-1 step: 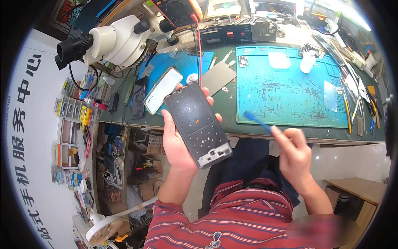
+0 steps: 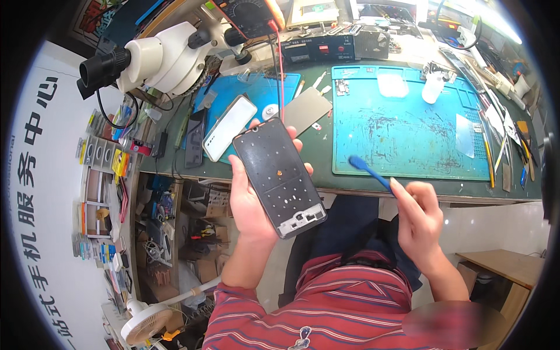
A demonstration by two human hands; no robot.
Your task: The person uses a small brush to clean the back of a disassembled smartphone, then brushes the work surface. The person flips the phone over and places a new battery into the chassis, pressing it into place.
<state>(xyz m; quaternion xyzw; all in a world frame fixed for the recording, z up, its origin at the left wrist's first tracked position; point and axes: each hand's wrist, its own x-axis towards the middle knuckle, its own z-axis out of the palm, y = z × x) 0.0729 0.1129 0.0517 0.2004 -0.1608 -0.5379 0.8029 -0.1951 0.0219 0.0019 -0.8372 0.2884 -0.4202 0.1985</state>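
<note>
My left hand [image 2: 249, 201] grips a black phone frame [image 2: 274, 169] from below, its fingertips curling over the far right edge. White specks dot the frame's flat face, a small orange spot sits mid-way, and a silvery-grey section fills its near end. It is held tilted above the bench's front edge. To the right, my right hand [image 2: 419, 219] pinches a slim blue brush [image 2: 373, 170] with a wider, rounded head. The brush points up and left over the front of the blue work mat [image 2: 402, 157], apart from the phone frame.
A white phone back [image 2: 230, 127] and a dark phone [image 2: 195, 139] lie on the bench's left. Beside them rests a grey flat plate [image 2: 306, 111]. A microscope [image 2: 157, 58] rises at far left; a white bottle [image 2: 432, 87] stands on the mat. Tools line the right.
The brush and my right hand have shifted slightly right and toward me. The phone frame has moved only a little in my left hand.
</note>
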